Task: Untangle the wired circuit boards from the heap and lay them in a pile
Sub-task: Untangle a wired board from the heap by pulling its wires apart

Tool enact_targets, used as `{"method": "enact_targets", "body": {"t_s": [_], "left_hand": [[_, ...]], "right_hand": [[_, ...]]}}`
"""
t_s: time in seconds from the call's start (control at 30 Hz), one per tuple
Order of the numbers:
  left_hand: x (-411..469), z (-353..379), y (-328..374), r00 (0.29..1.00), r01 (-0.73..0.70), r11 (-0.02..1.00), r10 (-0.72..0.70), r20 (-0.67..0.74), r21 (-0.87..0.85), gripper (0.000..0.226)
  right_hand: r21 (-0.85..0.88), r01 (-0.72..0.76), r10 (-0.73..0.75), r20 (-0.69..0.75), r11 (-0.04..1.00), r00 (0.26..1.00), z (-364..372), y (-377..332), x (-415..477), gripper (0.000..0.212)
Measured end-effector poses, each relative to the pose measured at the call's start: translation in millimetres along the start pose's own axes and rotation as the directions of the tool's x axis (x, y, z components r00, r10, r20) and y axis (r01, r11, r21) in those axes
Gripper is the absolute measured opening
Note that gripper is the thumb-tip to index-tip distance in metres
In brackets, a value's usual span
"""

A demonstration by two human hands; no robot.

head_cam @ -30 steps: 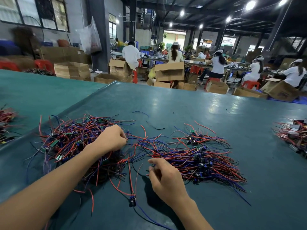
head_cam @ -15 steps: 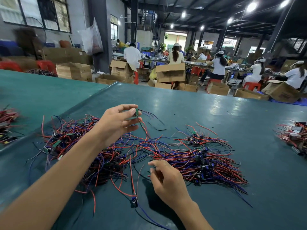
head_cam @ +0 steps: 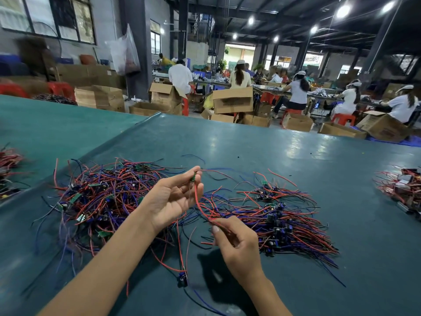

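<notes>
**Wired circuit board (head_cam: 193,178) being held up between heap and pile**

Head view: the left hand (head_cam: 173,199) is hovering palm-up above the green table (head_cam: 250,147). It is pinching the small green board between the tips of thumb and forefinger, while its other fingers are lying loosely half-curled and slightly spread. The board's red wire (head_cam: 197,201) is curving down past the palm to the right hand (head_cam: 237,245). That hand is nipping the wire between thumb and forefinger, with its remaining fingers curling in toward the palm.

The tangled heap (head_cam: 102,197) is lying behind the left wrist. The tidier pile (head_cam: 287,220), its wires running roughly one way, is lying just right of the right hand. One loose board with a blue part (head_cam: 183,279) is lying beside the left forearm.

Where the held wires are crossing the pile, it is hard to tell which belong to the board. The bottom edge is cutting off both forearms. The left and right edges are cropping further wire bundles (head_cam: 405,188).
</notes>
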State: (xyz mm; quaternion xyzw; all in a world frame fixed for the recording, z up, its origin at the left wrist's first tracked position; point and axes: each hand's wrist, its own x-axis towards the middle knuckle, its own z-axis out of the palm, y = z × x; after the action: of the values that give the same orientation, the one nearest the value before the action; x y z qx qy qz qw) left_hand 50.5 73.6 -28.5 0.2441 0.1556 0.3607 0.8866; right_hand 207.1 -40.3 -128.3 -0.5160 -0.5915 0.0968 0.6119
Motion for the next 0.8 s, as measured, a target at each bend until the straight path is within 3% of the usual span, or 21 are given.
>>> {"method": "enact_targets", "body": {"t_s": [0.1, 0.3, 0.47, 0.6, 0.7, 0.8], "left_hand": [[4.8, -10.8, -2.8, 0.998, 0.048, 0.995, -0.046, 0.036, -0.084, 0.03], [12.0, -34.6, -38.3, 0.989, 0.145, 0.972, -0.148, 0.007, 0.185, 0.041], [10.9, -48.9, -61.9, 0.977, 0.183, 0.947, -0.205, 0.058, 0.263, 0.047], [6.0, -48.8, -67.5, 0.961, 0.172, 0.915, -0.237, 0.14, 0.366, 0.044], [4.4, -48.0, -66.2, 0.961, 0.148, 0.93, -0.216, 0.174, 0.338, 0.044], [2.9, -49.5, -63.6, 0.949, 0.207, 0.94, -0.261, 0.179, 0.272, 0.029]], "right_hand": [[0.042, -0.055, 0.056, -0.033, 0.998, 0.998, 2.5, -1.5, -1.1, 0.015], [0.12, -0.175, 0.188, -0.115, 0.977, 0.975, 3.7, -10.5, 0.6, 0.02], [0.228, -0.195, 0.225, -0.111, 0.954, 0.968, 4.0, -19.4, 1.7, 0.02], [0.053, -0.23, 0.234, -0.074, 0.972, 0.969, -4.2, -23.4, 15.0, 0.02], [-0.053, -0.336, 0.338, 0.032, 0.94, 0.941, -13.4, -30.9, 36.4, 0.013], [-0.082, -0.424, 0.431, 0.174, 0.902, 0.885, -18.9, -41.7, 57.8, 0.024]]}}
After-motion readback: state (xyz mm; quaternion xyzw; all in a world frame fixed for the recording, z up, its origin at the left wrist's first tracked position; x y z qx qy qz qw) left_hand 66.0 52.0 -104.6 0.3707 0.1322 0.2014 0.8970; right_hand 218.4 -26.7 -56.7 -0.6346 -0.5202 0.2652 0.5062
